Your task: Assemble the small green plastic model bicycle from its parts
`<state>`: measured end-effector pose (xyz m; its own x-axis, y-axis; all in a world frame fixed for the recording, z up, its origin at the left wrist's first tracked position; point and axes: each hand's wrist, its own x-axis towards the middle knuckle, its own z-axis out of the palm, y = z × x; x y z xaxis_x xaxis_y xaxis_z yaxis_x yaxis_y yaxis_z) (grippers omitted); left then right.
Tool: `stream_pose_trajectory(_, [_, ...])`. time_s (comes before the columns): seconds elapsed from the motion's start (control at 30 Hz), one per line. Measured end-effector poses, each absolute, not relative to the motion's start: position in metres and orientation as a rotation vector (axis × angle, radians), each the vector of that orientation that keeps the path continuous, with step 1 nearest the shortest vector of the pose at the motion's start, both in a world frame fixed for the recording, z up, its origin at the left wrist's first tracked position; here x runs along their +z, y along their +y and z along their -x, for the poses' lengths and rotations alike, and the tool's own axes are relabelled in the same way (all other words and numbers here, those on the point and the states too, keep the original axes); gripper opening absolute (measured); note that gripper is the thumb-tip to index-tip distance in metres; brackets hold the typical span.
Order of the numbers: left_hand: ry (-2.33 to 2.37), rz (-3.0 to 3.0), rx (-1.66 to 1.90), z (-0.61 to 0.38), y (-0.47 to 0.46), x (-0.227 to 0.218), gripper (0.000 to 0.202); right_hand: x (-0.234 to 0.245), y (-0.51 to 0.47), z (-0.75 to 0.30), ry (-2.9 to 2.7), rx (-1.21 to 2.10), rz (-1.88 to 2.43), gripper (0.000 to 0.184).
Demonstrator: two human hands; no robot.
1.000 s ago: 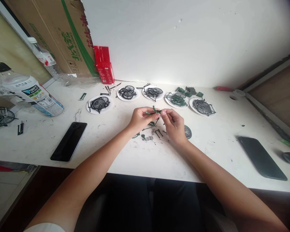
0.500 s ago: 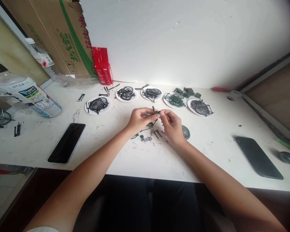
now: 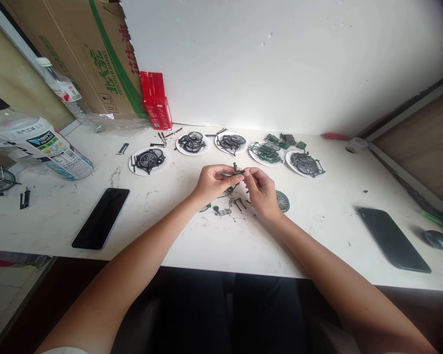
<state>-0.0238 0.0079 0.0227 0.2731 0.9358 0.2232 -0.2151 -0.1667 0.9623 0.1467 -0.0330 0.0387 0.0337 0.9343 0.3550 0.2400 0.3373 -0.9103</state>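
Between my two hands, above the middle of the table, is a small green model bicycle part (image 3: 235, 169), partly covered by fingers. My left hand (image 3: 214, 183) pinches it from the left. From the right, my right hand (image 3: 261, 191) closes thumb and fingers on its other end; whether a second piece is in there I cannot tell. Below the hands lie loose green parts (image 3: 239, 203), a small metal rack (image 3: 225, 212) and, by my right hand, a spoked wheel (image 3: 282, 201).
Paper plates with bicycle parts (image 3: 149, 161) (image 3: 304, 164) form a row behind my hands. A phone (image 3: 101, 218) and bottles (image 3: 55, 147) are at left, a red box (image 3: 158, 105) at the back. A dark flat slab (image 3: 394, 239) and a mouse (image 3: 439, 240) are at right.
Both hands keep their hold on the green part, with hardly any shift of the fingers. The whole view has drifted very slightly.
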Motion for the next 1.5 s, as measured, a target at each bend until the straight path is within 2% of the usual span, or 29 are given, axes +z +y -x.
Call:
stream_pose_trajectory(0.83, [0.678, -1.155, 1.191, 0.0192, 0.0024, 0.0288, 0.049, 0.0348, -0.0378, -0.1471, -1.4, 0.732, 1.091, 0.032])
stream_pose_trajectory(1.5, [0.701, -1.236, 1.189, 0.0219, 0.0056, 0.0234, 0.05, 0.0423, -0.0363, -0.1484, -1.364, 0.848, 1.13, 0.036])
